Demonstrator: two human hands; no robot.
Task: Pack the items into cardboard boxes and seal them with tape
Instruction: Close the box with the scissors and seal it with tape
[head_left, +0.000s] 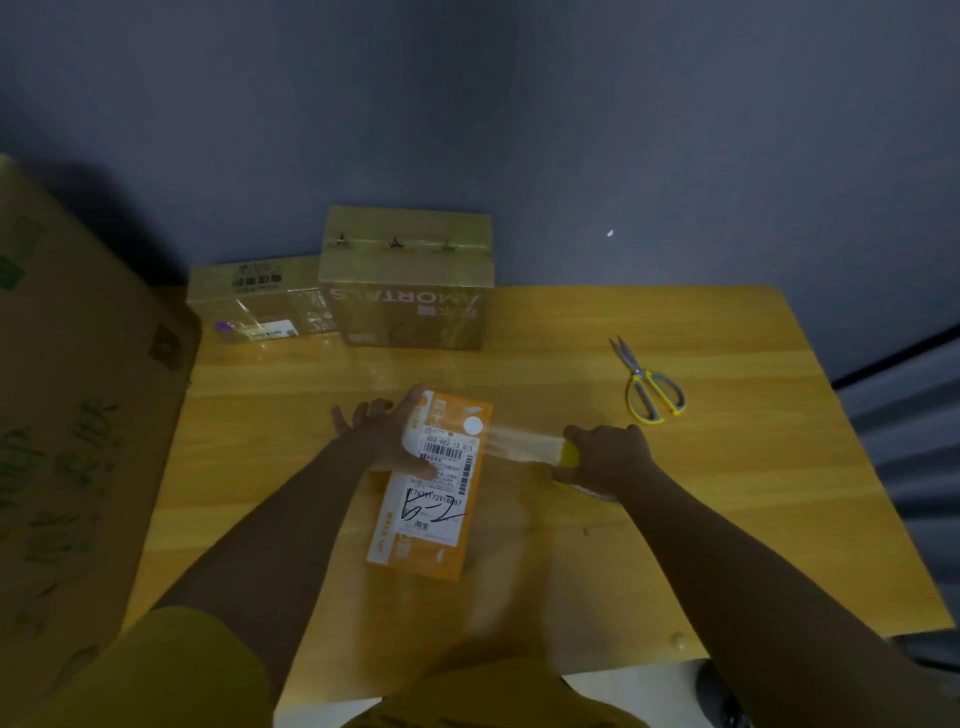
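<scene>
The right hand (608, 454) grips a tape roll (571, 460) right of centre, a clear strip of tape (524, 444) stretched left to the orange box (431, 488). The left hand (387, 434) presses the box's far end with thumb and fingers spread. The box lies mid-frame on the counter (727, 519). Two taped cardboard boxes (410, 280) stand at upper centre; scissors (649, 384) lie at upper right.

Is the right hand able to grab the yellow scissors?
Probably not yet: the right hand grips the clear tape roll. The yellow-handled scissors lie close by on bare wooden table, nothing between.
</scene>
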